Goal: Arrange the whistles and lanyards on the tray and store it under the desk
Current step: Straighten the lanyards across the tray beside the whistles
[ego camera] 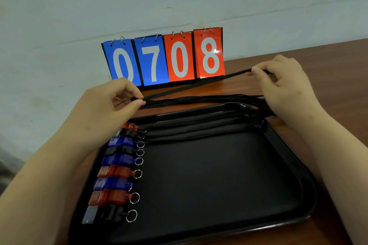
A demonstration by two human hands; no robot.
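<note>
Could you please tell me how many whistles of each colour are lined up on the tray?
Red whistles: 3
Blue whistles: 3
Black whistles: 3
Total: 9 on the tray; the two farthest are partly hidden behind the left hand, which pinches a lanyard.
</note>
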